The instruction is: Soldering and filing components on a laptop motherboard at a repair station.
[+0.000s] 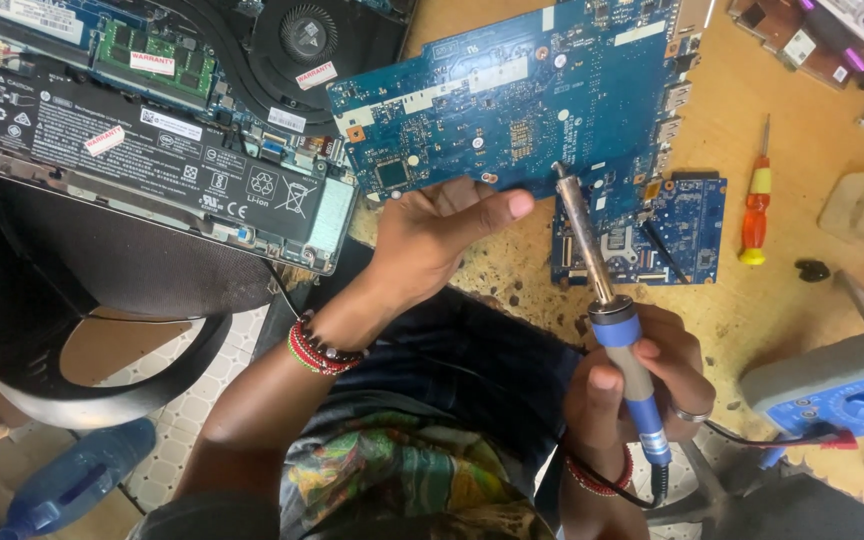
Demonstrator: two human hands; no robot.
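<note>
My left hand [442, 235] grips the near edge of a large blue circuit board [512, 100] and holds it tilted above the wooden bench, thumb on top. In my right hand [642, 385] is a blue-handled soldering iron [607, 310], held like a pen. Its metal tip touches the big board close to its lower edge, to the right of my left thumb. A smaller blue circuit board [687, 225] lies flat on the bench under the iron's shaft. A cord runs from the iron's handle down past my right wrist.
An opened laptop [142, 130] with its black battery and fan exposed lies at the upper left. A red and yellow screwdriver [755, 215] rests right of the small board. A blue multimeter [842, 385] sits at the right edge. A black chair seat [102, 290] and a blue bottle [72, 480] are lower left.
</note>
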